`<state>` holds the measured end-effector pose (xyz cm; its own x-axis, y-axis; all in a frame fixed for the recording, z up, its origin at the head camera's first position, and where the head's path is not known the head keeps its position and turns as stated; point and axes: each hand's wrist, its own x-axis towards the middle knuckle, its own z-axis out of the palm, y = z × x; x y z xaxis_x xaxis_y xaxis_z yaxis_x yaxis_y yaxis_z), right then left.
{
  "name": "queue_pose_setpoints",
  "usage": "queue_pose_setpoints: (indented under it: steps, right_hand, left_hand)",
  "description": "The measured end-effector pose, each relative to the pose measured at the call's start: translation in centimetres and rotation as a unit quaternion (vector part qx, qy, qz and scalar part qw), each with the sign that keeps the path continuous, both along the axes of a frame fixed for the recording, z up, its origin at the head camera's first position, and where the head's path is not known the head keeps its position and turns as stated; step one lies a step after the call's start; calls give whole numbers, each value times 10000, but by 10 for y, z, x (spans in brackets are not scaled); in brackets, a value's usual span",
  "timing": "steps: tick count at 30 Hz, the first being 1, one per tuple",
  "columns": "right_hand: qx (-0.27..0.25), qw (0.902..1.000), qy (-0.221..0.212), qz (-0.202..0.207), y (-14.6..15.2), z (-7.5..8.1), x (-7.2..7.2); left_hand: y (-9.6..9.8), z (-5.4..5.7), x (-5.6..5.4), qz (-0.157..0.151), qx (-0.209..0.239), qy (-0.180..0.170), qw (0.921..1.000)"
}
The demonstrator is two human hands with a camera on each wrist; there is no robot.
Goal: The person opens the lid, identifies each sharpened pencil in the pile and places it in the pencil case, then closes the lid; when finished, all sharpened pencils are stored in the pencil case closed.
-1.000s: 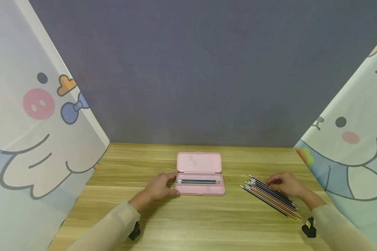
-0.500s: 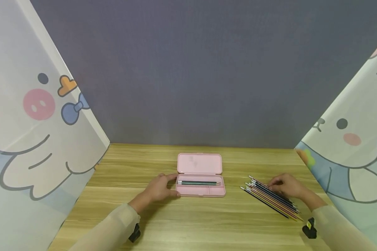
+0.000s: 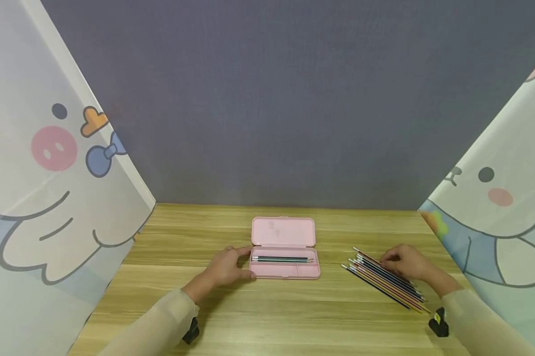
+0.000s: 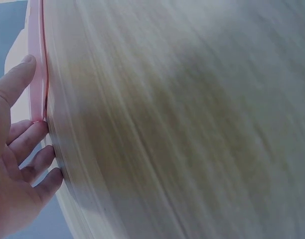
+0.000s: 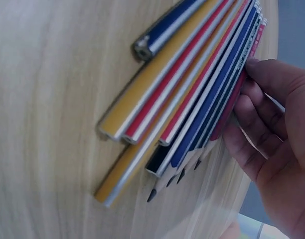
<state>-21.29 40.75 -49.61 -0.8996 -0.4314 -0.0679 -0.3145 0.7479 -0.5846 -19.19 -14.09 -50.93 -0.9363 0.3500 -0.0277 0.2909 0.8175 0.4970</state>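
A pink pencil case point(image 3: 274, 269) lies open on the table, its lid point(image 3: 283, 232) folded back. Inside, dark green pencils point(image 3: 281, 259) lie in the long rear compartment. My left hand point(image 3: 225, 267) holds the case's left end, thumb at the near corner and index finger at the far corner. To the right, a pile of pencils point(image 3: 378, 282) lies slanted, in blue, yellow, red and black with silver stripes. My right hand point(image 3: 405, 262) is at the pile's far side. Its thumb and fingers pinch a red pencil point(image 5: 226, 112) at the edge, beside a dark green one point(image 5: 242, 67).
The wooden table point(image 3: 267, 316) ends at a grey panel point(image 3: 285, 109) behind the case. Cartoon-printed side panels point(image 3: 71, 212) stand at left and right. Sharpened tips point(image 5: 152, 195) and flat unsharpened ends mix at the near end of the pile.
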Motion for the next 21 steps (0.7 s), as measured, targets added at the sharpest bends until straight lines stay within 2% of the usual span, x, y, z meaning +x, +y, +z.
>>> queue_pose_setpoints:
  steps: [6, 10, 15, 21]
  right_hand:
    - [312, 9982, 513, 36, 0, -3, -2]
    - [143, 9970, 732, 209, -3, 3, -6]
    - [7, 9972, 668, 335, -21, 19, -14]
    - [35, 9966, 402, 720, -65, 39, -22]
  left_hand:
    - [1, 1, 0, 31, -30, 22, 10000]
    - [-1, 0, 1, -35, 36, 19, 10000]
    - [-2, 0, -4, -230, 142, 167, 9995]
    - [-1, 2, -6, -338, 169, 171, 9991]
